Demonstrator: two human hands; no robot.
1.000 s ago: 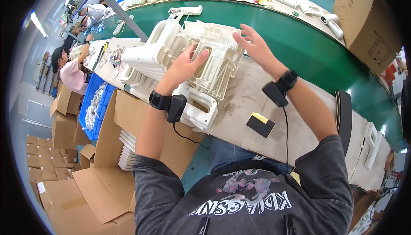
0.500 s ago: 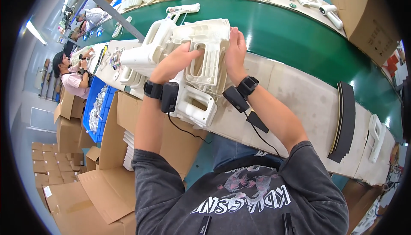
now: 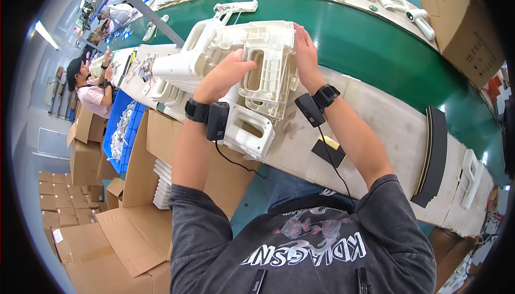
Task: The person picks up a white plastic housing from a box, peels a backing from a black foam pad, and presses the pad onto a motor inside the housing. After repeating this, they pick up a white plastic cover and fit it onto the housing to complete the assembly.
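A white plastic housing shell with an oval handle opening [image 3: 266,93] is at the front of several nested shells, between my two hands. My left hand [image 3: 225,75] grips its left side, the thumb lying across the front near the opening and the other fingers mostly hidden. Against the stack's right edge rests my right hand [image 3: 307,58], fingers straight and close together, its thumb out of sight. Just below, another white shell with a handle opening [image 3: 248,130] lies on the table. A larger white housing [image 3: 177,66] is left of my left hand.
Behind the table [image 3: 370,117] runs a green conveyor belt [image 3: 354,53]. To the right are dark foam strips [image 3: 432,154] and a white handle part [image 3: 472,179]. A black pad [image 3: 328,153] lies near my right forearm. Cartons [image 3: 134,240], a blue bin [image 3: 129,146] and a co-worker [image 3: 91,90] are left.
My hands and the shells have shifted slightly right, and the stack's lower end has swung right. My right wrist has moved off the black pad, showing a yellow piece on it.
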